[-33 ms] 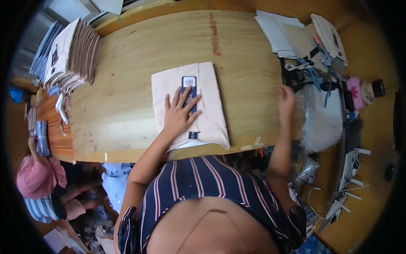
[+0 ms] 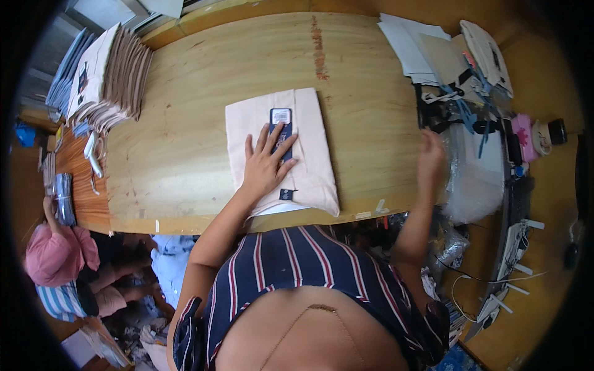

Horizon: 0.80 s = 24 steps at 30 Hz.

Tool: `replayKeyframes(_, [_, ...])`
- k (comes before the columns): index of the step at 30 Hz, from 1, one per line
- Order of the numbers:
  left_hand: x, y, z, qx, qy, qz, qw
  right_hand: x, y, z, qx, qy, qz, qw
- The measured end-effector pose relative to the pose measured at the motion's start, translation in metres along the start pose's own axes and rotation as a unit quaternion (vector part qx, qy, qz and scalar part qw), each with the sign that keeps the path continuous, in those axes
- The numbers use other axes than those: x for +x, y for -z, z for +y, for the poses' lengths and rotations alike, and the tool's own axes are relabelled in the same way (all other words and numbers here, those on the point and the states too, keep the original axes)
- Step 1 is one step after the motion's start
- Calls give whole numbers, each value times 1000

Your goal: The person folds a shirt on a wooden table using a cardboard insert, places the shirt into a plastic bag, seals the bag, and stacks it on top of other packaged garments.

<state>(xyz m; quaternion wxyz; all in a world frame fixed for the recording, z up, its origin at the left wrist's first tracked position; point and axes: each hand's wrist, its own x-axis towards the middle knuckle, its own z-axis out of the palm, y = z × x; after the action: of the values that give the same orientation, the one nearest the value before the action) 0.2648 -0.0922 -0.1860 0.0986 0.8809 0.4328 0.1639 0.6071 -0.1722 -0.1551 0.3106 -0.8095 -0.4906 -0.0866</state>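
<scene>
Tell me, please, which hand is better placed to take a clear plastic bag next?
Probably the right hand: it reaches the clear plastic bags at the table's right edge, while the left hand lies flat on the folded pale garment.

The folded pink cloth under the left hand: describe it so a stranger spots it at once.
On the long wooden table, look near the front edge at its middle. The folded pink cloth lies alone there under the left hand, with a dark tag on top, unlike the stacked pile far left.

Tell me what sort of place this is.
Probably a garment packing or finishing workshop. A folded pink garment with a dark tag lies under the left hand on a wooden table, a stack of folded garments sits at the far corner, and clear plastic bags lie by the right hand.
</scene>
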Motion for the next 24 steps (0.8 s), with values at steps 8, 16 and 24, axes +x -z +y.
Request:
replayKeyframes(8, [8,23,41,-19,-185,-112,976,-47,69,121,-351,-207,-11,913])
replayKeyframes(16, [39,-17,46,-15,-305,-121,944,-8,110,141,-249,-224,-66,940])
replayKeyframes(24, [37,-6,22,-12,-307,-131,943,79,160,187,44,-282,-144,948])
